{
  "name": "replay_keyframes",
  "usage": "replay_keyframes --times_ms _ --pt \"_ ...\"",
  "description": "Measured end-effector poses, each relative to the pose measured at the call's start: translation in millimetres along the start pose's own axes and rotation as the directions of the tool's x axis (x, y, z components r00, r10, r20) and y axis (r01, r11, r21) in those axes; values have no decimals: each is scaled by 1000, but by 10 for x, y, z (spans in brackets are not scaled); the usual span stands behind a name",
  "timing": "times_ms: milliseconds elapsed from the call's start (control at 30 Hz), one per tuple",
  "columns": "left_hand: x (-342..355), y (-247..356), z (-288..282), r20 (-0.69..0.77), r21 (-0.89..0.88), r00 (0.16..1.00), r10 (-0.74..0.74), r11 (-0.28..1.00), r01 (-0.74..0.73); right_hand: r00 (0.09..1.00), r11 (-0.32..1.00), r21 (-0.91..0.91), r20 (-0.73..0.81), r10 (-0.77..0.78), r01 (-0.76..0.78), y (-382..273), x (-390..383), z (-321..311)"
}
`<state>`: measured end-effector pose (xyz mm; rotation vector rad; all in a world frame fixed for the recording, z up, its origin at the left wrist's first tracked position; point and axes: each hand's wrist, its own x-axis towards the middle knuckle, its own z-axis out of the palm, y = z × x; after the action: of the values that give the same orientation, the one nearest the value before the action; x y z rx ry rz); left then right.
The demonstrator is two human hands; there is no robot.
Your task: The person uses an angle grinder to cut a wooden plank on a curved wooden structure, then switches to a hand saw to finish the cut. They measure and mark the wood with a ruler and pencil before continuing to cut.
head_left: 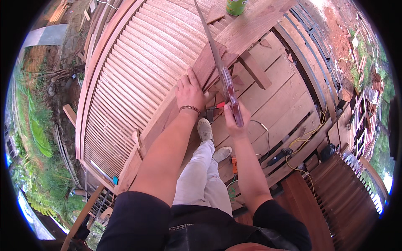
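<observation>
My right hand is closed on the dark wooden handle of a handsaw, whose long blade points up and away from me over a pale wooden louvred panel. My left hand grips the panel's wooden frame, its fingers curled over it beside a short board that lies on the frame near the blade. Partly hidden just beyond the hands is a red and black tool. A green can stands on the wood at the top.
My shoes stand on a plank deck. A wood offcut sticks out below the frame. Yellow cable, an orange tool and a dark power tool lie to the right. A dark slatted panel is at lower right; plants are left.
</observation>
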<state>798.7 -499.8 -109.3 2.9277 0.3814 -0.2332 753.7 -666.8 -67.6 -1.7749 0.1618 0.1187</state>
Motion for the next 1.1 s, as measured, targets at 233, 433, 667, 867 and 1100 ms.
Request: replay_keyframes --times_ms 233,433,667,867,1100 --pt "-128 -45 28 -24 25 1000 16 1000 -15 983 980 -91 -16 -182 179 107 -1484 -666" --pt "-46 -1 -50 19 2 1000 -6 1000 6 1000 1000 -9 0 -23 23 44 -85 -75" --pt "-90 -109 24 -27 72 999 29 997 -27 988 976 -155 11 -154 154 358 -984 -381" --pt "-2 0 -20 8 8 1000 -11 1000 11 1000 998 -61 6 -23 24 228 -441 -138" --pt "-125 -55 -9 1 22 1000 10 1000 -10 985 954 -245 46 -167 173 402 -1090 -476"
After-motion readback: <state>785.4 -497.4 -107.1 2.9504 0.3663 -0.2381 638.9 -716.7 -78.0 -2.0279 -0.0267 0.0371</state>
